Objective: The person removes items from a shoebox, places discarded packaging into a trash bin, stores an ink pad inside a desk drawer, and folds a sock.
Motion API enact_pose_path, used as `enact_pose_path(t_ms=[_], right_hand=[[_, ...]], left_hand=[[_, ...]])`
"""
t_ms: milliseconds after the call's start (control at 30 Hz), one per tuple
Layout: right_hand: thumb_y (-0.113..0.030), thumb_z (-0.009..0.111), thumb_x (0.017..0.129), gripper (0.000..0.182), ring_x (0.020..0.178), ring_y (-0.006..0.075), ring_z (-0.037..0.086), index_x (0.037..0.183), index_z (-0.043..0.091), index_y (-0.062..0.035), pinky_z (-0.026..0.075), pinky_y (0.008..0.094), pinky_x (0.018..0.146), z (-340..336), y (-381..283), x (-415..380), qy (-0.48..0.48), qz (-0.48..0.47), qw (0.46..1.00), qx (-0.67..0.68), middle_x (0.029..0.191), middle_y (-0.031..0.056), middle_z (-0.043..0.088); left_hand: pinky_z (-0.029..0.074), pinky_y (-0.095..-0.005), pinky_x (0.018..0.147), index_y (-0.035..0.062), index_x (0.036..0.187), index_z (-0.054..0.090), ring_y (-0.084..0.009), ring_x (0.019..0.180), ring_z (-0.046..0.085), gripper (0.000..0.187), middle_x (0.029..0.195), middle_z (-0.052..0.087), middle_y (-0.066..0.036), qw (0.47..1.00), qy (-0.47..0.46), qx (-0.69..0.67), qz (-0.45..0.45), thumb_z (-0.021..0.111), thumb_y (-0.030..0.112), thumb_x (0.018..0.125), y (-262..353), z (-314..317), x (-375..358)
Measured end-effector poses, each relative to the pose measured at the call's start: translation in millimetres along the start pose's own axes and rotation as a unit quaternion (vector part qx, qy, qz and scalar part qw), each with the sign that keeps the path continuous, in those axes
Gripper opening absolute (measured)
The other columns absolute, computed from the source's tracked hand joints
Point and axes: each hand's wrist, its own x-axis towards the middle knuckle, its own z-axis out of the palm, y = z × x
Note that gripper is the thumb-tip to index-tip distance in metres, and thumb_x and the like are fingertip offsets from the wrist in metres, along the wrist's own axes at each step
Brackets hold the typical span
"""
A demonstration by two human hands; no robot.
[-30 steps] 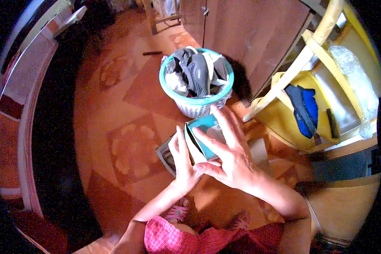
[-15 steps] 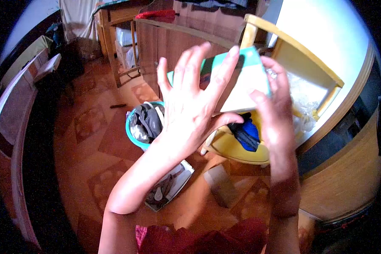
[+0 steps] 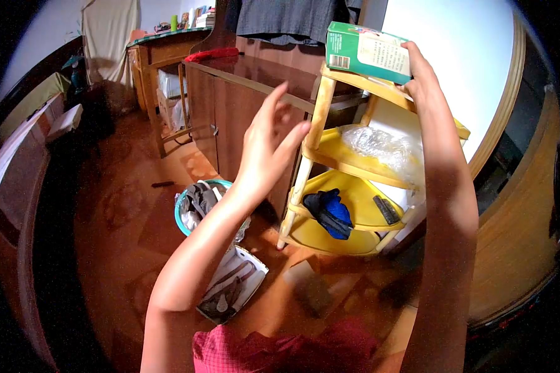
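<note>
A green and white cardboard box (image 3: 370, 55) with a barcode is at the top tier of the yellow corner shelf (image 3: 320, 118). My right hand (image 3: 422, 69) grips it by its right end, arm stretched up along the shelf's right side. To the left of the shelf, my left hand (image 3: 267, 146) hovers in the air with fingers apart, holding nothing. Crumpled clear plastic (image 3: 382, 146) lies on the tier below the box. Lower down sit a blue and black cloth item (image 3: 330, 212) and a dark, narrow object (image 3: 386, 210).
A teal-rimmed bin (image 3: 179, 214) full of bags stands on the floor, with an open carton (image 3: 255, 276) of items nearer me. Behind the left hand is a brown cabinet (image 3: 230, 118) bearing a red item (image 3: 211, 55). A wooden table (image 3: 144, 59) stands farther back.
The box has gone from in front of me up to the shelf's top tier in my right hand. My left hand has come away from it, and the view has tilted upward.
</note>
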Motion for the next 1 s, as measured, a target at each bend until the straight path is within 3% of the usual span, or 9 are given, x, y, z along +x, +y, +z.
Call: enact_pose_path(t_ms=[167, 333, 567, 600, 667, 733, 800, 867, 1000], right_hand=[[-0.034, 0.044, 0.084, 0.032, 0.083, 0.0201, 0.057, 0.099, 0.054, -0.0078, 0.044, 0.038, 0.064, 1.1, 15.8, 13.1, 0.015, 0.099, 0.994, -0.036, 0.093, 0.0088, 0.061], [-0.036, 0.042, 0.086, 0.039, 0.092, 0.0261, 0.057, 0.106, 0.052, -0.0041, 0.046, 0.043, 0.075, -26.0, 57.0, 69.6, -0.004, -0.051, 0.953, -0.298, 0.097, 0.0171, 0.06], [-0.031, 0.054, 0.082, 0.05, 0.094, 0.0355, 0.054, 0.111, 0.049, 0.0092, 0.044, 0.0411, 0.083, -4.8, 51.5, -52.2, 0.134, -0.388, 0.799, -0.439, 0.101, 0.0273, 0.056], [-0.031, 0.056, 0.082, 0.052, 0.094, 0.0368, 0.054, 0.112, 0.049, 0.0111, 0.044, 0.0409, 0.084, 7.9, 69.1, -82.4, 0.07, -0.41, 0.813, -0.407, 0.102, 0.0288, 0.055], [-0.027, 0.057, 0.085, 0.037, 0.098, 0.0174, 0.055, 0.112, 0.057, -0.0019, 0.044, 0.0314, 0.082, 27.0, 124.1, -158.7, -0.129, -0.509, 0.799, -0.292, 0.109, 0.0117, 0.059], [-0.014, 0.043, 0.089, 0.024, 0.099, 0.0213, 0.057, 0.108, 0.054, -0.0026, 0.046, 0.0325, 0.081, 56.7, 174.6, -262.8, -0.285, -0.167, 0.857, -0.396, 0.103, 0.0126, 0.061], [-0.009, 0.055, 0.082, 0.021, 0.095, 0.0239, 0.058, 0.101, 0.059, -0.0017, 0.045, 0.0324, 0.082, 63.8, 232.0, -297.1, -0.526, -0.197, 0.76, -0.328, 0.099, 0.0138, 0.062], [-0.005, 0.059, 0.076, 0.02, 0.089, 0.0286, 0.06, 0.095, 0.061, -0.0012, 0.046, 0.0334, 0.08, 66.6, 327.1, -344.0, -0.597, 0.048, 0.773, -0.21, 0.093, 0.0148, 0.062], [-0.001, 0.057, 0.074, 0.019, 0.088, 0.0305, 0.06, 0.092, 0.063, -0.0037, 0.047, 0.0398, 0.08, 73.0, 423.0, -414.5, -0.741, 0.004, 0.618, -0.261, 0.091, 0.0142, 0.063]], left_hand=[[0.045, -0.0317, 0.085, 0.0072, 0.13, 0.038, -0.0207, 0.1, 0.056, 0.054, 0.112, 0.055, -0.015, 0.992, -0.044, 0.02, -0.115, 0.062, 0.011, 0.082, -19.5, -40.1, -74.2], [0.046, -0.0316, 0.085, 0.0057, 0.127, 0.042, -0.0183, 0.099, 0.056, 0.046, 0.112, 0.056, -0.013, 0.968, -0.004, -0.028, -0.249, 0.059, 0.007, 0.085, -76.3, -89.2, -160.5], [0.043, -0.0382, 0.088, 0.0038, 0.125, 0.042, -0.0278, 0.108, 0.05, 0.046, 0.119, 0.049, -0.017, 0.883, 0.074, 0.304, -0.35, 0.059, 0.006, 0.082, -87.1, -174.7, -324.0], [0.04, -0.0402, 0.092, 0.0027, 0.126, 0.04, -0.0304, 0.113, 0.046, 0.05, 0.12, 0.047, -0.019, 0.846, 0.051, 0.408, -0.34, 0.061, 0.008, 0.08, -86.5, -181.0, -345.9], [0.036, -0.0409, 0.095, 0.0017, 0.127, 0.038, -0.0315, 0.116, 0.042, 0.055, 0.121, 0.045, -0.021, 0.815, 0.083, 0.404, -0.407, 0.063, 0.01, 0.079, -84.3, -181.9, -393.9], [0.032, -0.0416, 0.097, 0.0007, 0.128, 0.035, -0.0327, 0.12, 0.037, 0.06, 0.122, 0.044, -0.023, 0.782, 0.117, 0.397, -0.466, 0.064, 0.012, 0.077, -90.5, -180.1, -442.5], [0.032, -0.0409, 0.097, 0.0001, 0.129, 0.032, -0.0313, 0.117, 0.04, 0.065, 0.121, 0.044, -0.022, 0.76, 0.088, 0.314, -0.562, 0.066, 0.014, 0.075, -102.6, -175.2, -483.1], [0.036, -0.0393, 0.093, 0.0004, 0.129, 0.033, -0.0293, 0.108, 0.047, 0.064, 0.116, 0.048, -0.018, 0.739, 0.081, 0.342, -0.575, 0.065, 0.01, 0.075, -72.0, -172.7, -452.2], [0.044, -0.0334, 0.08, 0.0023, 0.128, 0.035, -0.0217, 0.092, 0.054, 0.061, 0.104, 0.053, -0.013, 0.755, 0.109, 0.288, -0.579, 0.063, 0.005, 0.075, -69.5, -188.0, -451.1]])
